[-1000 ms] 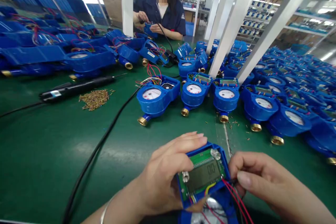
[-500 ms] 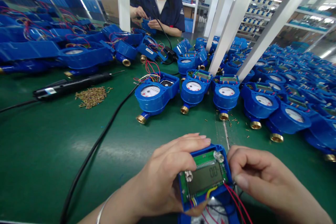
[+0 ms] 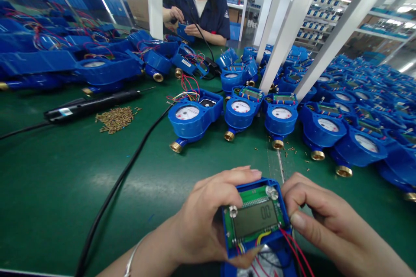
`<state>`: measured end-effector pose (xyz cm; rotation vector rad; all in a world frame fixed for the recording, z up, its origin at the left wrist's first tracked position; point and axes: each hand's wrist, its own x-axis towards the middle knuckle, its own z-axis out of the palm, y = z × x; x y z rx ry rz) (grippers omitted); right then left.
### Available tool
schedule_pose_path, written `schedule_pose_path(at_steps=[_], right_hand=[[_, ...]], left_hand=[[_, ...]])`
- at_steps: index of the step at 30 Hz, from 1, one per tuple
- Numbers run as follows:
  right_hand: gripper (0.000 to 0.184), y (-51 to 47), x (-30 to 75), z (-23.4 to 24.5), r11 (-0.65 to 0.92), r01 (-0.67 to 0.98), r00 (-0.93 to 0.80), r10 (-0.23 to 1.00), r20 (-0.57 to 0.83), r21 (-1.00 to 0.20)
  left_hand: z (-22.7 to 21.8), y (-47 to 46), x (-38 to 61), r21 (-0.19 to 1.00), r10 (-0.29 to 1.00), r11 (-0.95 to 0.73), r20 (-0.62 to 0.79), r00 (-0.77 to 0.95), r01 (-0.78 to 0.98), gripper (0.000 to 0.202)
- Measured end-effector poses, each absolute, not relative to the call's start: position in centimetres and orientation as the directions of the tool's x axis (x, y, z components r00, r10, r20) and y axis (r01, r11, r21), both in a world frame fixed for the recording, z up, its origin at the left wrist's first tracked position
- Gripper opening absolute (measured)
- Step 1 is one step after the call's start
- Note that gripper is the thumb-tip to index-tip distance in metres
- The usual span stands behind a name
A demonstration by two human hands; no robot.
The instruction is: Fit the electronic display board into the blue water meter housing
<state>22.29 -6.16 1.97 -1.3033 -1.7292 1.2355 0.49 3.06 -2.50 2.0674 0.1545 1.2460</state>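
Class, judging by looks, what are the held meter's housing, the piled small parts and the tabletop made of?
Held housing: probably moulded plastic, slightly glossy, with thin blue walls.
Piled parts: likely brass or brass-plated metal, from their golden sheen.
Tabletop: perhaps rubber or vinyl, smooth green, softly reflective.

Pale glare lies on the green tabletop [image 3: 107, 179]; edges stretch (distant shelving [image 3: 377, 36] blurs).

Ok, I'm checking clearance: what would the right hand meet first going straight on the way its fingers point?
Probably the side wall of the blue housing around the display; the right hand looks close beside or touching it, though exact depth is unclear.
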Motion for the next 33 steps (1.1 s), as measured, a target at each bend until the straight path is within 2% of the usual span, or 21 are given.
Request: schedule_pose_path(at_steps=[4,7,10,13,17,20,24,28,31,33], right_hand=[[0.021,-6.0,22.4,1.7,0.021,0.299,-0.332,0.940,-0.083,-0.954],[0.023,-6.1,22.1,1.4,-0.040,0.177,-0.316,0.944,-0.096,-0.983],[0.026,-6.6,21.6,1.0,-0.153,0.059,-0.291,0.942,-0.164,-0.986],[0.031,-6.8,21.2,0.8,-0.225,0.048,-0.277,0.933,-0.230,-0.973],[0.034,-6.4,21.1,1.3,-0.099,0.265,-0.247,0.955,-0.166,-0.959],[0.032,-6.3,21.3,1.6,0.032,0.443,-0.268,0.959,-0.098,-0.896],[0.028,-6.3,21.5,1.5,0.180,0.560,-0.293,0.956,0.009,-0.808],[0.025,-5.9,21.3,1.0,0.243,0.577,-0.284,0.955,0.088,-0.780],[0.019,-5.8,21.0,0.3,0.306,0.523,-0.207,0.951,0.230,-0.796],[0.007,-6.0,20.7,-0.1,0.363,0.513,-0.124,0.928,0.352,-0.778]], left_hand=[[-2.9,2.4,0.4,0.672,0.499,-0.696,0.707,0.501,-0.254,0.074],[-3.1,2.1,0.2,0.699,0.537,-0.671,0.688,0.488,-0.247,0.074],[-3.1,2.0,0.2,0.715,0.558,-0.653,0.677,0.479,-0.250,0.072],[-3.1,2.0,0.4,0.729,0.574,-0.636,0.666,0.476,-0.253,0.072],[-3.1,1.6,0.6,0.717,0.578,-0.651,0.681,0.450,-0.249,0.071],[-3.1,1.4,0.7,0.718,0.588,-0.651,0.682,0.435,-0.245,0.065],[-3.1,1.4,1.0,0.730,0.608,-0.641,0.672,0.424,-0.239,0.062],[-3.1,1.6,1.3,0.761,0.645,-0.595,0.644,0.411,-0.259,0.063],[-2.9,1.6,1.3,0.783,0.672,-0.561,0.621,0.403,-0.270,0.064],[-2.7,1.6,1.3,0.784,0.676,-0.561,0.619,0.400,-0.264,0.064]])
